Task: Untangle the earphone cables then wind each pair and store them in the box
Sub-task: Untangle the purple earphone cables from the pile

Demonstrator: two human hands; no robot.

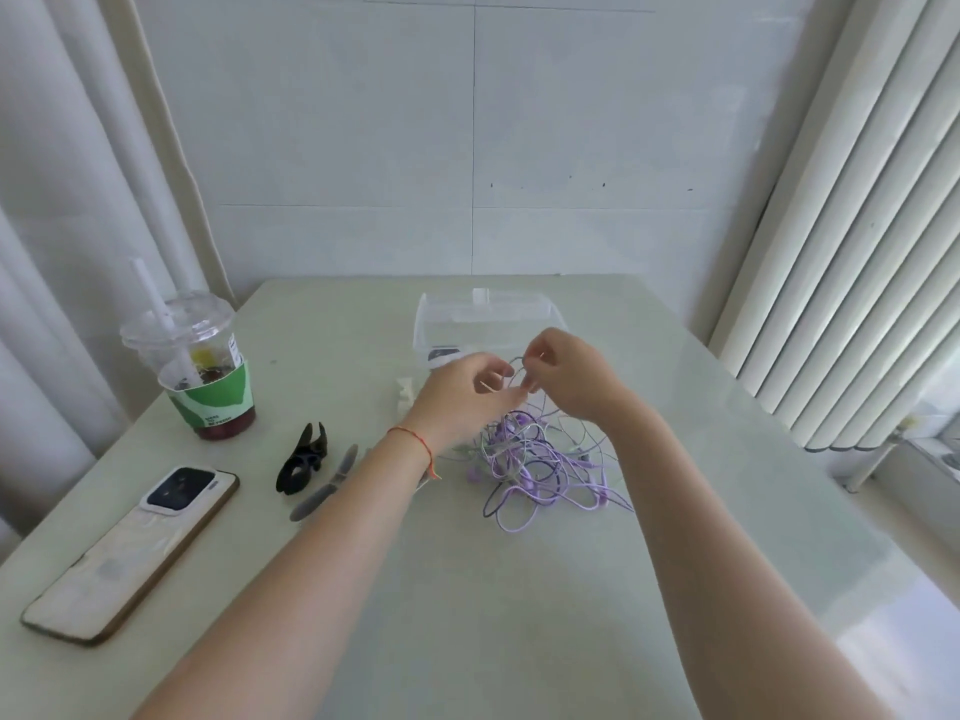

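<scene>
- Left hand [460,394]: raised above the worktop [519,615], fingers curled inward, thumb and forefinger pinching a thin strand of cable. Red string bracelet [413,439] at the wrist.
- Right hand [563,371]: just beside the left, fingertips almost meeting it. Fingers curled, pinching the same bit of cable where it arcs up in a small loop between the two hands.
- Earphone cables [540,459]: a loose tangle on the worktop directly under and slightly nearer than the hands. Mostly lilac and darker purple strands, with a few pale greenish ones mixed in. Some strands rise from the heap to the fingers; loops trail out toward the near side and to the right. Small earbud pieces show in the heap, too blurred to count.
- Box [485,317]: clear plastic, open at the top, standing just behind the hands toward the wall. Something dark lies in its left bottom corner; cannot tell what.
- Small white object [405,394]: on the worktop left of the left hand, partly hidden by it.
- Black hair clip [304,459]: left of the left forearm; a grey, slim, leaf-shaped item [327,485] lies just beside it.
- Phone [132,550]: face down near the left edge, lying diagonally.
- Plastic cup [200,366]: domed lid, straw, green sleeve, dark red drink; far left, behind the phone.
</scene>
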